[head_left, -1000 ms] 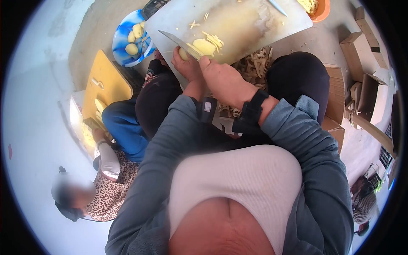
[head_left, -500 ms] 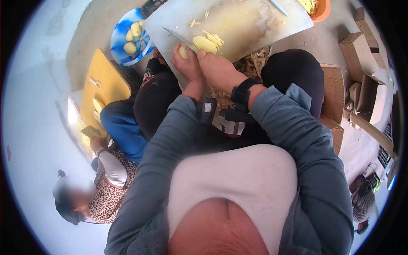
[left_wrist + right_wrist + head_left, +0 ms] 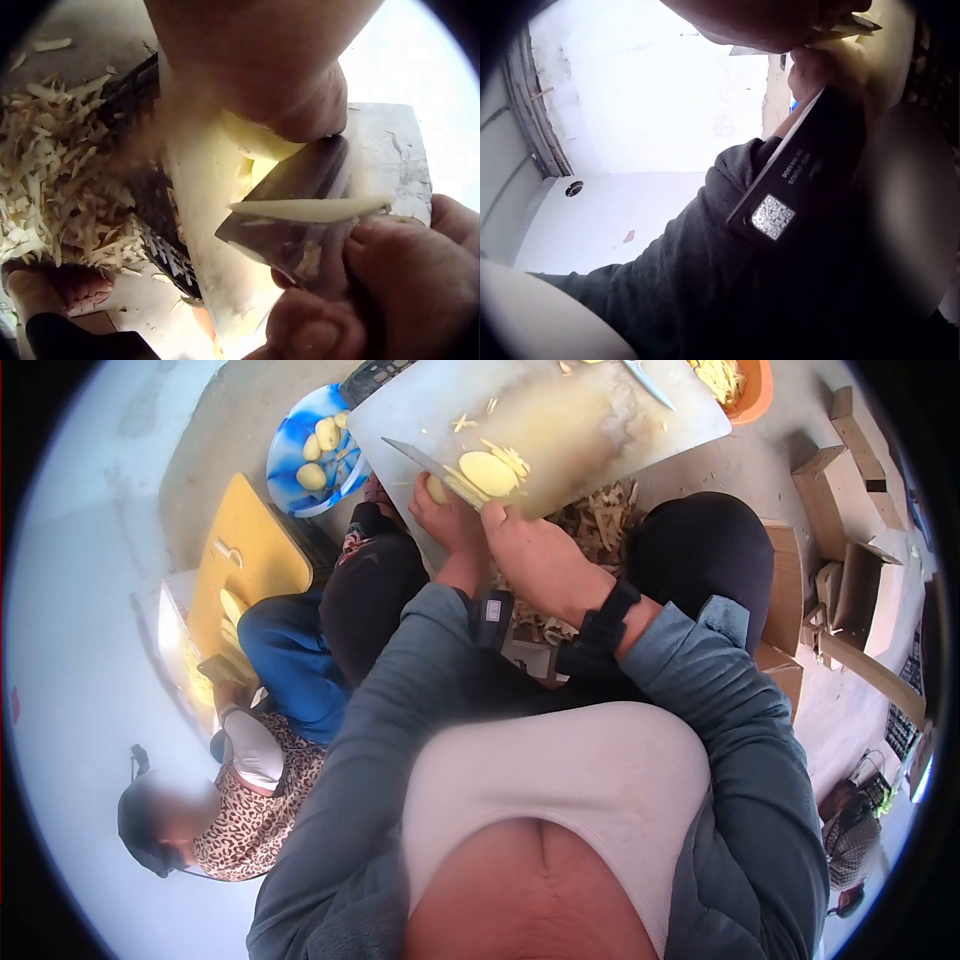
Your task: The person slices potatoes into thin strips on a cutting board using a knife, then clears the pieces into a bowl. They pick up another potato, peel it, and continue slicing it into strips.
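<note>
The right hand [image 3: 540, 555] grips the knife [image 3: 430, 463] near the cutting board's [image 3: 390, 425] lower edge. Curled beside the blade, the left hand [image 3: 447, 520] holds a piece of potato [image 3: 436, 489]. A cut potato [image 3: 488, 474] lies flat on the board just beyond the blade, with thin strips [image 3: 517, 460] next to it. In the left wrist view a pale strip [image 3: 311, 209] lies across the blade [image 3: 289, 244], and the left fingers [image 3: 405, 255] are close to it. The right wrist view hides most of the knife.
A blue and white basin [image 3: 287, 462] holds several peeled potatoes. An orange bowl [image 3: 763, 390] with strips and a second knife [image 3: 650, 385] are at the far right. Peelings [image 3: 600, 520] lie below the board. Another person [image 3: 262, 800] sits at left by a yellow board [image 3: 245, 550]; cardboard boxes [image 3: 835, 485] stand right.
Over the last half second, the right hand and knife have shifted slightly right and down in the head view. Both hands keep their grips.
</note>
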Demonstrator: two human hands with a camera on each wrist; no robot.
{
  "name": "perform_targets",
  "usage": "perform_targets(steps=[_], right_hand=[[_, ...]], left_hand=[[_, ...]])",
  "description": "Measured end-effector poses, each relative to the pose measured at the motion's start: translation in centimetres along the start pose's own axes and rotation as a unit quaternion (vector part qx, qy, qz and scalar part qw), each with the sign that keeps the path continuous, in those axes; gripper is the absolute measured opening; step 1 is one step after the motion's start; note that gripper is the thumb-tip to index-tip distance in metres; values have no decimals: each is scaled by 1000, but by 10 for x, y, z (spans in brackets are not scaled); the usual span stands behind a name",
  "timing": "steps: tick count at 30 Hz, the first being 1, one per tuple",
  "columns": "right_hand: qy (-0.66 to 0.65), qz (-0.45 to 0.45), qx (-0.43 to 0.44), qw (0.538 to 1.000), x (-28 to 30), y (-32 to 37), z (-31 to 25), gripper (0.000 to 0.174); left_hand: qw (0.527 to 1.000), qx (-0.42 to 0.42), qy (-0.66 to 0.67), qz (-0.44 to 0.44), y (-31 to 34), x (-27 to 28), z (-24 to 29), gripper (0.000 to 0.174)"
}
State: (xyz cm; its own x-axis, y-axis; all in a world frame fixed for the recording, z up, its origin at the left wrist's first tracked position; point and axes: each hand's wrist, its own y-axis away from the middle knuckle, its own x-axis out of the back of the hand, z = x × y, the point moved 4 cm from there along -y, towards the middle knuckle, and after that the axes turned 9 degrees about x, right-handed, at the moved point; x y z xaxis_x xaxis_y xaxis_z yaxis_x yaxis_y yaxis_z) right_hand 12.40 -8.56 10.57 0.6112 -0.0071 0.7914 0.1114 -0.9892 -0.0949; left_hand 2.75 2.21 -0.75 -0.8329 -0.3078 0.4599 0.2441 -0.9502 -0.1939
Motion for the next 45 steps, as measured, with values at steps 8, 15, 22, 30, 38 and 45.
perform_targets(steps=[8, 15, 22, 30, 38, 45], right_hand=[[13, 3, 8, 1000, 3, 13, -8, 16], [-42, 7, -16, 999, 3, 0, -5, 22], [-44, -13, -30, 998, 0, -10, -1, 20], [-11, 26, -16, 999, -21, -22, 11, 14], [15, -4, -32, 999, -38, -40, 25, 13], [-24, -6, -13, 1000, -12, -22, 7, 15]], left_hand=[[1000, 14, 7, -13, -1, -1, -11, 39], [999, 17, -37, -23, -5, 0, -8, 40], [999, 10, -29, -20, -7, -1, -11, 37], [1000, -9, -12, -4, -5, 1, -10, 31], [999, -14, -23, -17, -7, 3, -2, 32], [1000, -16, -7, -19, -9, 0, -9, 33]])
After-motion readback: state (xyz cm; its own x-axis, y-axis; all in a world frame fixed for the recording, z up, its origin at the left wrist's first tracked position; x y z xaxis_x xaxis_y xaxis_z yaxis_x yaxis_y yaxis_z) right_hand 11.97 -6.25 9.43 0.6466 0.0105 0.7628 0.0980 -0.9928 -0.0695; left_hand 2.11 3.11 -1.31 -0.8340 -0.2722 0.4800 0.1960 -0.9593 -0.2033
